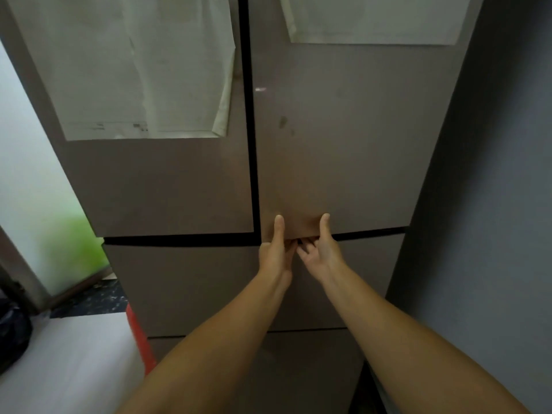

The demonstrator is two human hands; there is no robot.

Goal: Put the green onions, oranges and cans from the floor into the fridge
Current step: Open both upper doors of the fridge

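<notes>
Gripping the bottom edge of the tall, glossy taupe fridge's (179, 189) upper right door (343, 144) with both hands. Left hand (274, 255): fingers hooking under the edge, out of sight, thumb pressing flat on the door face above. Right hand (321, 252): same hold just beside it, thumb up on the face, fingers curling into the dark gap (370, 231) below the door. Neither hand carrying anything.

Door sitting shut, seam against the left door running straight above the left thumb. Drawer front (194, 288) directly beneath both wrists, closed.

Green onions, oranges, cans: not visible in this view; presumably on the floor behind or below the forearms.

Judging the step: opening the door. Advisable: pulling evenly, swinging rightward away from the centre seam, avoiding a jerk on the pale paper sheet (373, 19) high above the hands.
</notes>
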